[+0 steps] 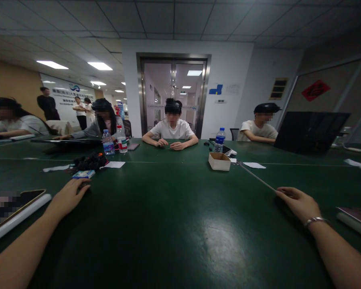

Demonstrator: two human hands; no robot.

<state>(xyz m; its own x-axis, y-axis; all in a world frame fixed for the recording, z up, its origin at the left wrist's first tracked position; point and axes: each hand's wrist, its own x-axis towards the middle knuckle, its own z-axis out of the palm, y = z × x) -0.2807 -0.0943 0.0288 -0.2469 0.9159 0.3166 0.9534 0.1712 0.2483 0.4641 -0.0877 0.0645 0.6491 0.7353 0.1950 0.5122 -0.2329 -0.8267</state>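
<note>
On the green table (pixel 156 208), my left hand (pixel 68 197) rests at the left beside a blue-and-white packet (pixel 83 174). Its fingers are curled, and whatever lies under them is too dark to make out. At the right, my right hand (pixel 299 204) pinches the near end of a thin, pale rod (pixel 258 178). The rod slants away to the left, its far end close to a small open box (pixel 219 162) with pale sides. A bracelet circles my right wrist.
Behind the packet lies a dark tangled heap (pixel 90 161). Bottles (pixel 108 142) stand beyond it, another (pixel 220 140) behind the box. A black screen (pixel 313 130) is at the right, a tablet-like device (pixel 15 208) at the left. People sit across the table.
</note>
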